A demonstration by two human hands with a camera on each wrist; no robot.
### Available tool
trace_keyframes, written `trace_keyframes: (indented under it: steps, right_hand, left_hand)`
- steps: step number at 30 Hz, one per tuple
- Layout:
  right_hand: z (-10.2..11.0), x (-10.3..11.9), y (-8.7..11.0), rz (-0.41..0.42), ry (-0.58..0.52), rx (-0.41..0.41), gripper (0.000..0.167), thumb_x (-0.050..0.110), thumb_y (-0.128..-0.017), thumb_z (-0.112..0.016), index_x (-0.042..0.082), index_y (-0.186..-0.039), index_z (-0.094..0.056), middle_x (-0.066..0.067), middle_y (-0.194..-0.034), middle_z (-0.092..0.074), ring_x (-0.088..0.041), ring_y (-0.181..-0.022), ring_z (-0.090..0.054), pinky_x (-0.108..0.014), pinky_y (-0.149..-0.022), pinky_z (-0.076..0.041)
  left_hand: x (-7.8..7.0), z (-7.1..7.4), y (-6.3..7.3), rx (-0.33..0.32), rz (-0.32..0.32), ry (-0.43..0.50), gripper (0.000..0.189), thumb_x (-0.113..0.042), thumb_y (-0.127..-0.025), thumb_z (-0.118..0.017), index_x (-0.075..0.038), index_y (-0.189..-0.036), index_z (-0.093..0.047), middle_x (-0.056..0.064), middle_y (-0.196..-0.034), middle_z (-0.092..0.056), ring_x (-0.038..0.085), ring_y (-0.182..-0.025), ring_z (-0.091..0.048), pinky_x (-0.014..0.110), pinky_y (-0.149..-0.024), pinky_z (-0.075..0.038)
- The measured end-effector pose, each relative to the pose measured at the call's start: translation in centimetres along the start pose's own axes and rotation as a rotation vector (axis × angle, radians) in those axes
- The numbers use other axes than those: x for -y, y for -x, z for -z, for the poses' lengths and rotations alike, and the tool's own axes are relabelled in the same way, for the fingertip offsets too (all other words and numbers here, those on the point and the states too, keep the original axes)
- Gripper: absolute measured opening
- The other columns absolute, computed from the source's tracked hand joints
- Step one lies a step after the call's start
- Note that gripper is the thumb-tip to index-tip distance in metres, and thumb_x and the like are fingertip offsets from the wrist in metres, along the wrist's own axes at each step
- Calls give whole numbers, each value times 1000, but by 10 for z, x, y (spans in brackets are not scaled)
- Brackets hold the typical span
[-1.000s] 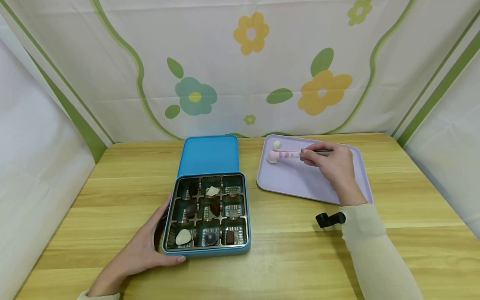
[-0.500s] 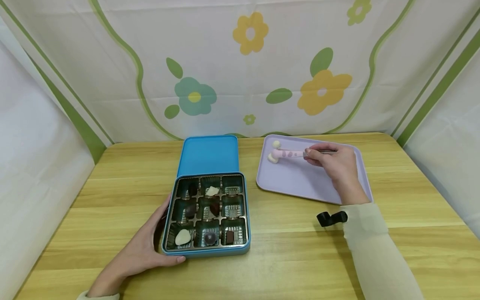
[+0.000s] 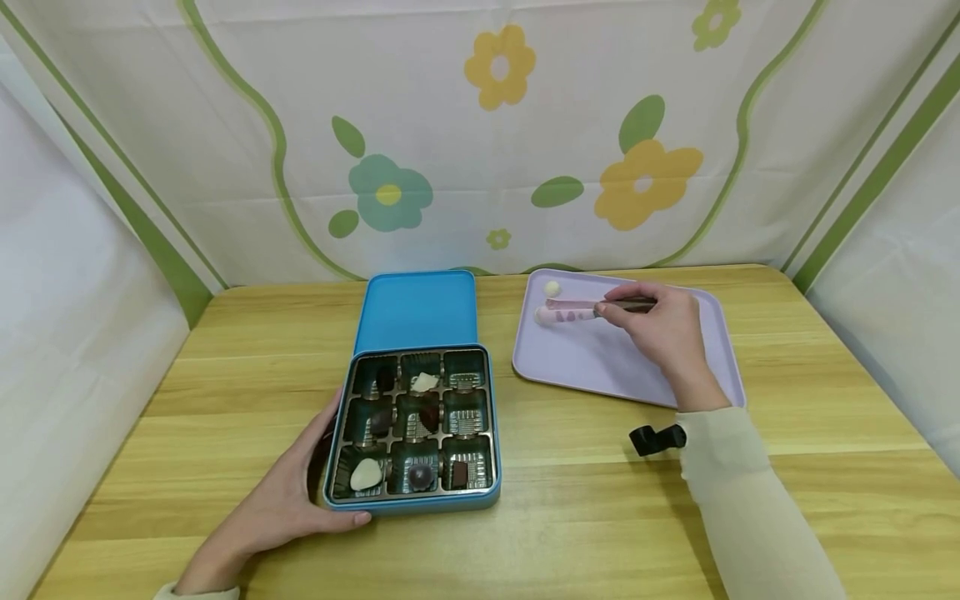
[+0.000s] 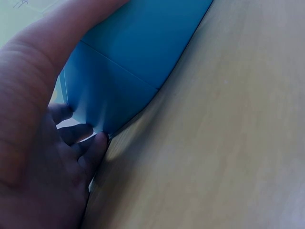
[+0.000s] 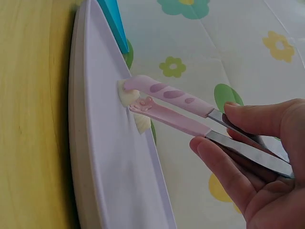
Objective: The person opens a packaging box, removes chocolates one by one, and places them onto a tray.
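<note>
Head view: at the left, my left hand (image 3: pixel 281 492) holds the corner of a blue tin (image 3: pixel 420 506) on the wooden table (image 3: pixel 570 517), thumb along the near side and fingers spread against the left side, their bent tips touching it in the left wrist view. The tin holds a liner (image 3: pixel 393 433) of nine compartments. From its left column to its right, a white candy (image 3: pixel 367 474) sits front left, a dark ball (image 3: pixel 421 477) front middle, a white chunk (image 3: pixel 425 382) back middle and a brown square (image 3: pixel 461 474) front right. The blue lid (image 3: pixel 420 308) lies just behind the tin, before the flowered cloth (image 3: pixel 570 100). Farther right, the lilac tray (image 3: pixel 585 367) bears two white sweets (image 3: pixel 552 288) near its left end, one behind the other. The tips of my pink tongs (image 3: pixel 573 316) are slightly parted there: the nearer tip overlaps the front sweet, and the other lies between the two. Whether that front sweet is gripped, I cannot tell. My right hand (image 3: pixel 663 329) pinches the metal part of the tongs between thumb and fingers, over the tray. A small black thing (image 3: pixel 657 439) shows beside my right sleeve (image 3: pixel 750 500).
</note>
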State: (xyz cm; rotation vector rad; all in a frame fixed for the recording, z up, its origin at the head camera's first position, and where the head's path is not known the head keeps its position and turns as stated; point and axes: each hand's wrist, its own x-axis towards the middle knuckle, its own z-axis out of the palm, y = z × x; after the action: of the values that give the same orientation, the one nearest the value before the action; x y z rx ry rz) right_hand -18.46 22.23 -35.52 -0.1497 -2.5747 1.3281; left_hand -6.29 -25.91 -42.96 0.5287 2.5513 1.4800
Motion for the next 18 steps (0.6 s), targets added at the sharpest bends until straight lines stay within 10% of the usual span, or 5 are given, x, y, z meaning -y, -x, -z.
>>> trace_keyframes:
  steps: [18]
  right_hand:
    - [5,12,6,42,31,-62,30,37,-90,-89,12,-106,-85,5,-94,-81,10,-79,-68,-15,-70,-53]
  left_hand:
    - [2,0,1,-3,29,-21,147,-25,-69,-104,-37,-174,-3,11,-181,-16,50,-159,-20,-1,-109,-18]
